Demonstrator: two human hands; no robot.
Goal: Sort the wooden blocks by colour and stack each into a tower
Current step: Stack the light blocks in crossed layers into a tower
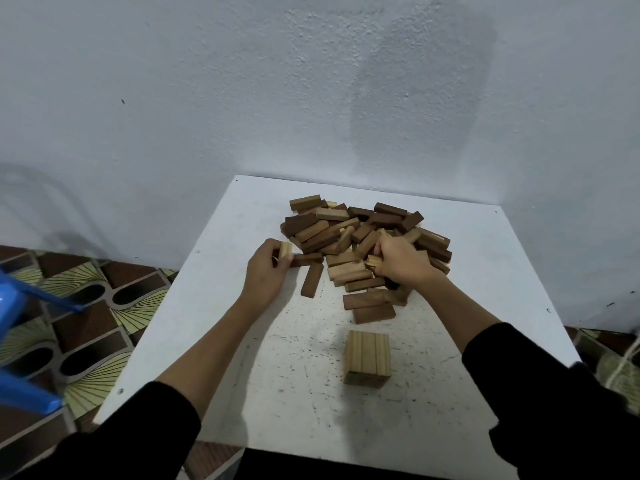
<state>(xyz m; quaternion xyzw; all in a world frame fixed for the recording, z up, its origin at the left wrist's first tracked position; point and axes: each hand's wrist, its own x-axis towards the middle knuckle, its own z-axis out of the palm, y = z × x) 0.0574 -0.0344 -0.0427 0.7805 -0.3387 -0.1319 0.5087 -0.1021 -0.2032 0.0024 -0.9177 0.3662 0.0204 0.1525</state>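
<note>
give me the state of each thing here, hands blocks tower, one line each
left hand: closed on a light block, held at the pile's left edge
right hand: reaching into the pile, fingers curled on light blocks; grip not clear
block pile: loose, dark and light still mixed
light tower: started, low, light blocks side by side, standing apart from the pile
dark block: lying flat, loose beside the pile
table: white, scuffed

Probably a home room: patterned floor tiles (pixel 86 317), blue plastic chair (pixel 20 327), rough-plastered wall (pixel 242 81).
</note>
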